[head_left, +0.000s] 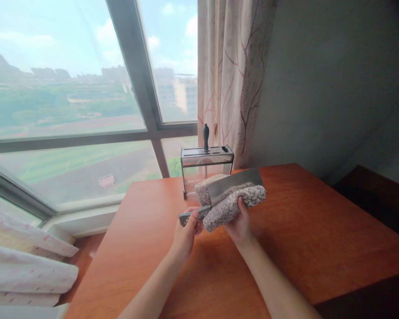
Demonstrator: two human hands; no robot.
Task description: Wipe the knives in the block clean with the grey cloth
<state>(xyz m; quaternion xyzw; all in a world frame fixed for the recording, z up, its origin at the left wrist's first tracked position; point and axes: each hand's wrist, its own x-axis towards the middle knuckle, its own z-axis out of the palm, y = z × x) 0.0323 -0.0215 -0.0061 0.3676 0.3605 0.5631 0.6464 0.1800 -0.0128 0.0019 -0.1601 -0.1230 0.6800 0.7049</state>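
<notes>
My left hand [186, 231] is closed around the dark handle of a cleaver [242, 178]. Its broad grey blade points to the right and slightly away from me, above the table. A fluffy grey cloth [228, 209] is folded around the blade's lower edge, and part of it shows behind the blade. My right hand [241, 223] grips this cloth from below and the right, thumb on top. Just beyond the cleaver stands a knife block [207, 157] with a metal top and see-through sides. A dark-handled rod [205, 137] sticks upright out of its top.
The reddish-brown wooden table [286, 239] extends under both arms, its left edge close to the window. A grey window frame [146, 110] and a patterned curtain [232, 79] rise behind it. More curtain fabric [29, 272] hangs at the lower left.
</notes>
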